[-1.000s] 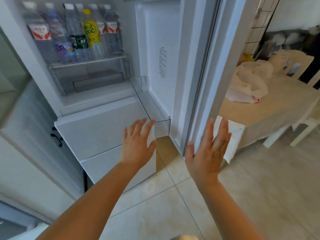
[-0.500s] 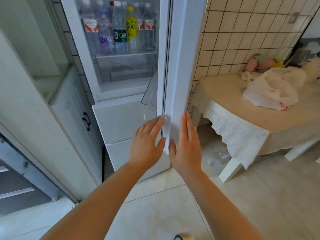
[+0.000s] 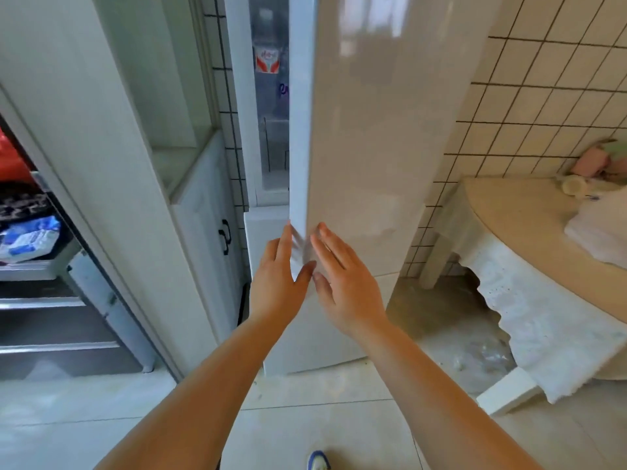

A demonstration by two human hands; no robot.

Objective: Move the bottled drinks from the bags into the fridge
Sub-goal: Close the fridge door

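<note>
Bottles (image 3: 268, 62): we see them through the narrow gap, far inside the fridge.
Fridge door (image 3: 369, 137): nearly closed.
Left hand (image 3: 276, 279): our fingers straight, flat on the door's edge, holding nothing.
Right hand (image 3: 346, 276): flat on the door's front, holding nothing.
Surface (image 3: 529, 225): right, bag (image 3: 600, 228) on it.

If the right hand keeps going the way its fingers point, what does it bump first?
Probably the fridge door. The right hand points up and forward at its glossy front near the edge, and its fingertips look about touching already.

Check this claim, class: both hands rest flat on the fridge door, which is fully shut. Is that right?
Not quite. The fridge door is nearly shut but still ajar: the head view shows bottles through the gap. The left hand and right hand do lie flat against it.
</note>
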